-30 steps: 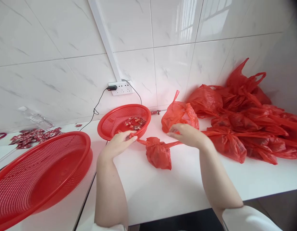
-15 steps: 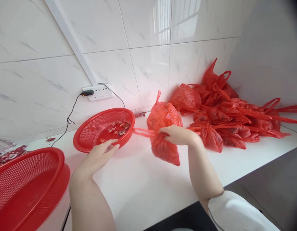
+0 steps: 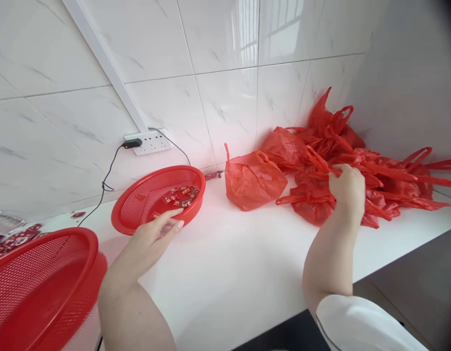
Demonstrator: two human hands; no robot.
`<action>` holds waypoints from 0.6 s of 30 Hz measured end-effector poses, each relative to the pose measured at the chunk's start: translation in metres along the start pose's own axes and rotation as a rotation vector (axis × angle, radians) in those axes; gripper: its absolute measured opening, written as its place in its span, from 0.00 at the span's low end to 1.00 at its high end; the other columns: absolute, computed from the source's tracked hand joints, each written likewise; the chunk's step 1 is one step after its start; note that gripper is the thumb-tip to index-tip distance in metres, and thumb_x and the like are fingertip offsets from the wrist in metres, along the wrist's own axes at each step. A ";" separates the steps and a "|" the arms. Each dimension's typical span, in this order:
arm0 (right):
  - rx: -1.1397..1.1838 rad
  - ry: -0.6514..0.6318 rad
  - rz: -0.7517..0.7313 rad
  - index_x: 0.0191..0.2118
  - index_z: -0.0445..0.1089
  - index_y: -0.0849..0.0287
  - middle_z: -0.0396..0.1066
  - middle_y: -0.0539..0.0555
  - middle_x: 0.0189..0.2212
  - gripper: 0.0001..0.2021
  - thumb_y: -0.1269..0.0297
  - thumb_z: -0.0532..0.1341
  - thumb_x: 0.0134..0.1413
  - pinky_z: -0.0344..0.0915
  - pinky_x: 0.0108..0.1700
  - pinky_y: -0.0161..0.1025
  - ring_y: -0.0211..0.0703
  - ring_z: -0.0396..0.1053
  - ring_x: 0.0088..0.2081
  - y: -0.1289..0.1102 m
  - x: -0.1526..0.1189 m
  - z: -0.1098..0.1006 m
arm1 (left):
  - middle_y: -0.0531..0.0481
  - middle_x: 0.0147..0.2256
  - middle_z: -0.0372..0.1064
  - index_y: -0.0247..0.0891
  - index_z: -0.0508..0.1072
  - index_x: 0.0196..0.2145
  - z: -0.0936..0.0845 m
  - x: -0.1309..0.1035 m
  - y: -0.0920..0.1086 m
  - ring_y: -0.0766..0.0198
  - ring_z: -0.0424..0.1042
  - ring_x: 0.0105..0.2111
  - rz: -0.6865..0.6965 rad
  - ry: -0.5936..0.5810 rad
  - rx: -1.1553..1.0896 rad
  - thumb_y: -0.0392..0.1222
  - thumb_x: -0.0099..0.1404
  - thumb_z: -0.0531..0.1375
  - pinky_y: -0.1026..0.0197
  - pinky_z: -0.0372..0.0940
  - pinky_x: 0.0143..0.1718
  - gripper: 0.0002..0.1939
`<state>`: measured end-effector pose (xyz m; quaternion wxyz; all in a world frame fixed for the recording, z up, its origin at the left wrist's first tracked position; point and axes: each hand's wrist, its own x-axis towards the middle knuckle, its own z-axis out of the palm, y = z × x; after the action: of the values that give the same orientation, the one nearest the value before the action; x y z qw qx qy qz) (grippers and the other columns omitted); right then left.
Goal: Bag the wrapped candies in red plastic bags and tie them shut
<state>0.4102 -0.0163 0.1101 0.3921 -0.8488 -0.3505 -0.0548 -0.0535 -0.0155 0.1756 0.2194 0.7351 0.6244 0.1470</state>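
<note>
On the white counter stands a shallow red mesh basket (image 3: 128,202) with several small wrapped packets (image 3: 179,196) in it. My left hand (image 3: 152,241) is at its near rim, fingers over the edge and thumb outside, closed on the rim. My right hand (image 3: 347,187) is over the pile of red plastic bags (image 3: 320,146) at the right, its fingers closed on the gathered top of a red plastic bag (image 3: 315,158). That bag's lower part merges with the pile. Left of the pile, a separate red plastic bag (image 3: 253,183) sits upright with its handles up.
A larger red mesh basket (image 3: 43,287) stands at the near left, with red printed packets (image 3: 19,239) behind it. A black cable runs from a plug (image 3: 132,143) in the wall socket strip (image 3: 152,142). Small red packets (image 3: 213,175) lie by the tiled wall.
My right hand has carried the red plastic bag from the counter's middle rightward to the pile. The separate bag behind it now shows fully. My left hand has stayed at the basket rim.
</note>
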 end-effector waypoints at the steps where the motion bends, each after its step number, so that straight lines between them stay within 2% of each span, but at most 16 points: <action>1: 0.080 0.045 -0.088 0.48 0.71 0.62 0.72 0.68 0.46 0.16 0.69 0.54 0.55 0.61 0.51 0.50 0.56 0.68 0.50 -0.010 -0.001 0.005 | 0.49 0.47 0.75 0.54 0.66 0.57 0.000 0.000 0.001 0.52 0.73 0.49 0.001 -0.004 -0.003 0.63 0.64 0.51 0.51 0.68 0.49 0.27; 2: 0.167 0.042 -0.170 0.46 0.72 0.62 0.74 0.64 0.43 0.15 0.69 0.53 0.56 0.62 0.51 0.47 0.52 0.70 0.47 -0.023 -0.004 0.011 | 0.49 0.47 0.74 0.54 0.67 0.57 0.000 -0.001 0.003 0.52 0.73 0.49 0.005 -0.002 -0.005 0.63 0.64 0.51 0.51 0.68 0.49 0.27; 3: 0.255 -0.021 -0.234 0.44 0.73 0.61 0.75 0.61 0.40 0.14 0.68 0.53 0.56 0.63 0.51 0.45 0.49 0.72 0.44 -0.038 -0.009 0.018 | 0.49 0.47 0.74 0.53 0.67 0.57 0.001 -0.001 0.004 0.52 0.73 0.49 0.010 0.003 -0.006 0.63 0.64 0.51 0.51 0.68 0.49 0.27; 5: 0.376 -0.278 -0.354 0.42 0.74 0.60 0.77 0.58 0.39 0.14 0.65 0.52 0.58 0.65 0.49 0.41 0.46 0.73 0.42 -0.068 -0.022 0.033 | 0.48 0.47 0.75 0.52 0.68 0.56 0.002 -0.002 0.008 0.52 0.73 0.48 0.020 0.010 -0.001 0.62 0.64 0.51 0.51 0.68 0.49 0.27; 7: 0.326 -0.508 -0.422 0.46 0.73 0.60 0.76 0.60 0.44 0.16 0.63 0.52 0.60 0.64 0.50 0.41 0.48 0.73 0.46 -0.095 -0.039 0.050 | 0.48 0.47 0.75 0.51 0.68 0.57 0.003 -0.003 0.011 0.52 0.73 0.48 0.027 0.004 0.012 0.62 0.64 0.51 0.51 0.68 0.48 0.27; 9: 0.123 -0.630 -0.384 0.54 0.68 0.65 0.73 0.67 0.48 0.20 0.63 0.53 0.60 0.64 0.51 0.47 0.55 0.71 0.50 -0.115 -0.057 0.065 | 0.49 0.47 0.75 0.51 0.67 0.58 0.004 -0.003 0.015 0.52 0.73 0.48 0.042 -0.009 0.013 0.60 0.65 0.51 0.52 0.68 0.48 0.27; 11: -0.020 -0.703 -0.366 0.56 0.66 0.66 0.73 0.70 0.47 0.21 0.65 0.54 0.59 0.64 0.49 0.48 0.58 0.71 0.49 -0.126 -0.072 0.074 | 0.49 0.47 0.75 0.50 0.64 0.60 0.007 -0.002 0.019 0.53 0.73 0.49 0.068 -0.021 -0.012 0.59 0.65 0.51 0.53 0.68 0.48 0.28; 15: -0.020 -0.793 -0.476 0.50 0.71 0.60 0.76 0.61 0.41 0.15 0.70 0.53 0.60 0.67 0.43 0.40 0.50 0.74 0.43 -0.135 -0.089 0.079 | 0.49 0.47 0.74 0.49 0.57 0.63 0.018 0.004 0.026 0.53 0.73 0.49 0.090 -0.064 -0.067 0.58 0.65 0.51 0.54 0.67 0.48 0.31; 18: -0.055 -0.778 -0.513 0.52 0.68 0.66 0.72 0.67 0.46 0.15 0.72 0.52 0.61 0.66 0.44 0.42 0.51 0.72 0.45 -0.139 -0.097 0.084 | 0.45 0.49 0.73 0.47 0.56 0.64 0.031 0.010 0.027 0.53 0.72 0.49 0.109 -0.126 -0.086 0.58 0.65 0.51 0.53 0.66 0.49 0.33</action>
<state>0.2335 0.0516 0.1042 0.1826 -0.7024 -0.6684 0.1631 -0.0136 -0.0130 0.1622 0.2815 0.7655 0.5617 0.1387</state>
